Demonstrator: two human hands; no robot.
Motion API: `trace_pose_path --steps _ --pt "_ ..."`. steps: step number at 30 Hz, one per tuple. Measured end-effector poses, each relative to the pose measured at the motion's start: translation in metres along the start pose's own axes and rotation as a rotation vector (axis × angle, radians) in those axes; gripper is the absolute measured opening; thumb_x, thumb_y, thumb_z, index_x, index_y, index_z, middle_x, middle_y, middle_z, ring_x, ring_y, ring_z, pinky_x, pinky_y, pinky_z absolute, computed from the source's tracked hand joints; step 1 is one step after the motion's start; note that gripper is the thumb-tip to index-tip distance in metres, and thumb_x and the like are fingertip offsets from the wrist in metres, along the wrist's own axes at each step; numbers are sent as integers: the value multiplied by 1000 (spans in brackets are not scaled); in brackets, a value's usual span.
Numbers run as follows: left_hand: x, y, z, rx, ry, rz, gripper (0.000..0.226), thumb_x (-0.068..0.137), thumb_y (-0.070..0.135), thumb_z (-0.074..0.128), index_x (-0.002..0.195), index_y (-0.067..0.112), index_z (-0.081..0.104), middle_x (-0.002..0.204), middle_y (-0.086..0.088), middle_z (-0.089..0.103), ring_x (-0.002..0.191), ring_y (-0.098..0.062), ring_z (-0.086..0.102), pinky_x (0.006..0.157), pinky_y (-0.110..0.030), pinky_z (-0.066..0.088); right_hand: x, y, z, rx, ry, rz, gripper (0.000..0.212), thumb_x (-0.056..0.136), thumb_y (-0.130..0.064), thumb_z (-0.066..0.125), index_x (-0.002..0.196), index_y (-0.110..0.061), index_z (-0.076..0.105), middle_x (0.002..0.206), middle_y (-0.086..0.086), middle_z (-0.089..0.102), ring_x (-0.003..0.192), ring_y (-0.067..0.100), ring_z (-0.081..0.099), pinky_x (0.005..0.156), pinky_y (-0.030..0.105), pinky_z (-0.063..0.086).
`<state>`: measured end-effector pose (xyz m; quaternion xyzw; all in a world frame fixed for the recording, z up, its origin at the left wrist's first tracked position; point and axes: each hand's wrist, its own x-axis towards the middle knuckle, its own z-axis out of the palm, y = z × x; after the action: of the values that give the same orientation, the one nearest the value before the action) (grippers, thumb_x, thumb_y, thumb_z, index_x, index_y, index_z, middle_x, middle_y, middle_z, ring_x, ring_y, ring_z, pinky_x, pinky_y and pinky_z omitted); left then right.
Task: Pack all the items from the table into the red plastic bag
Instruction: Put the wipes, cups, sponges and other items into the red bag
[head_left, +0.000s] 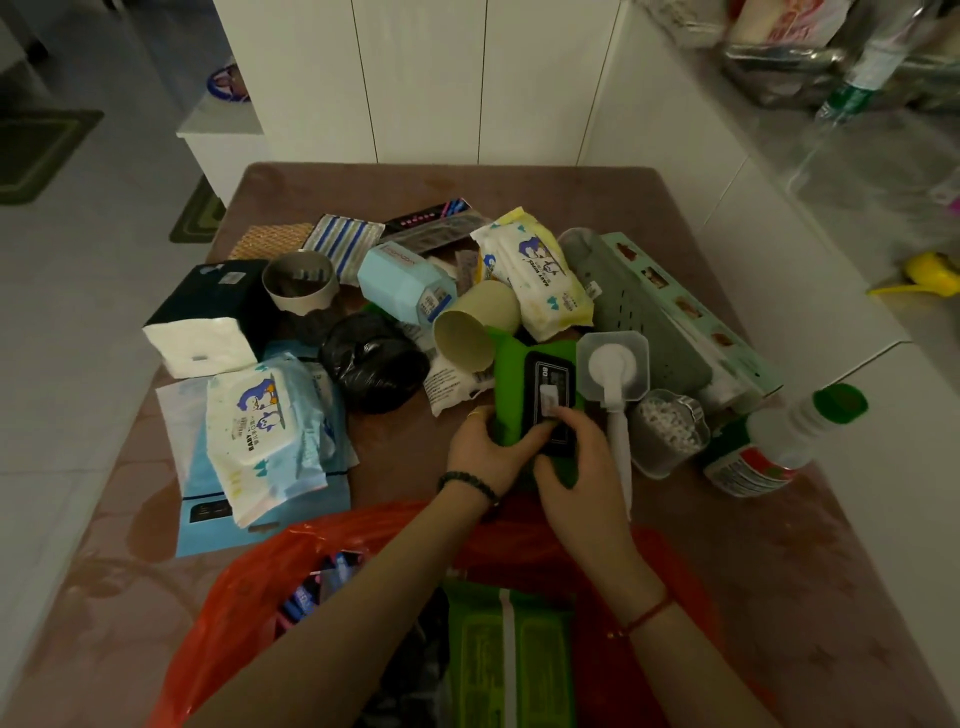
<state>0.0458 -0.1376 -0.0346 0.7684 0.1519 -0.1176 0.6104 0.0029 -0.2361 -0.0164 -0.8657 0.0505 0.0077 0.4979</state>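
Tissue pack (200, 345): far left on the table (779, 571); soft and light, best taken across its width.
Wipes pack (260, 431): lies on a blue pouch (208, 499); pliable, slick film, likely to sag if lifted by one end.
Black bag (371, 361): crumpled at mid-table; near weightless, any pinch will do.
Left hand (483, 452): fingers curled round the near left edge of the green wipes pack (511, 374), gripping it.
Right hand (576, 467): clasps the same pack's near right side, fingertips on the black lid.
Green wipes pack: on the table just beyond the bag mouth; judged soft but dense, so a two-sided hold suits it.
Red plastic bag (249, 587): open at the near edge, partly filled; thin film, prone to collapse.
Bottle (769, 447): lying at right; stiff, smooth, may roll.
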Motion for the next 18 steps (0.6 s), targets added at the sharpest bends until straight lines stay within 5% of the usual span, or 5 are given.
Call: trace_pose_path --steps 4,7,12,16,18 --pt "-50 -2 -26 -157 -32 -77 34 77 26 70 103 11 56 103 -3 65 84 -11 63 66 -18 54 -27 -15 -10 55 80 -30 48 87 -18 60 131 -20 41 128 -8 47 119 2 45 99 21 41" --pt "-96 -14 -36 -272 -94 -101 28 77 20 68 102 13 59 107 -4 68 90 -13 67 74 -25 57 -48 -22 -28 293 -54 94 51 81 -22 68 122 -32 40 110 -25 51 97 -13 54 81 10 48" --pt "-152 -34 -25 -327 -286 -57 25 74 24 70 94 27 57 95 9 68 82 -4 68 67 -17 54 -84 -7 -57 622 -296 341 65 44 -39 84 103 -36 57 94 -7 73 79 11 72 59 26 58" --pt "-168 -51 -12 -209 -415 -71 82 39 74 70 107 30 58 106 9 69 99 -8 67 88 -30 54 -107 20 -71 636 -263 452 105 17 -49 91 115 -25 59 103 7 73 84 26 72 59 35 58" --pt "-176 -56 -7 -116 -449 -52 52 61 64 67 103 36 54 102 14 66 92 6 65 89 -25 53 -119 33 -76 640 -245 518 99 25 -41 91 116 -21 58 107 13 70 83 29 72 58 35 58"
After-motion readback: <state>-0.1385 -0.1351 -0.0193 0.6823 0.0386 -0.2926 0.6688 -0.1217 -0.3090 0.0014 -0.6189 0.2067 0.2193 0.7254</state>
